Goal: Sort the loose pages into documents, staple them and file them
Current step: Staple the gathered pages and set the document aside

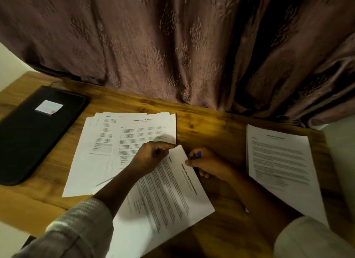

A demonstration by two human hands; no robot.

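Matte black rounded folder (pixel 38 134) flat on grained wooden table (pixel 211 127), fanned white pages (pixel 134 129) beside it, left hand (pixel 151 155) pinching the top corner of a tilted printed document (pixel 169 196), right hand (pixel 209 167) clamped round a blue stapler (pixel 197 154) at that edge, squared paper stack (pixel 278 161) far right.

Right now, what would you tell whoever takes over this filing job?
Left grip pinches the top corner of the internship set. Right grip holds a blue thing, likely a stapler, at that corner; whether a staple is in, I cannot tell. Loose pages lie fanned at centre, a gathered stack to the right, and a shut black folder to the left. Left to do: staple, sort the fan, file all.
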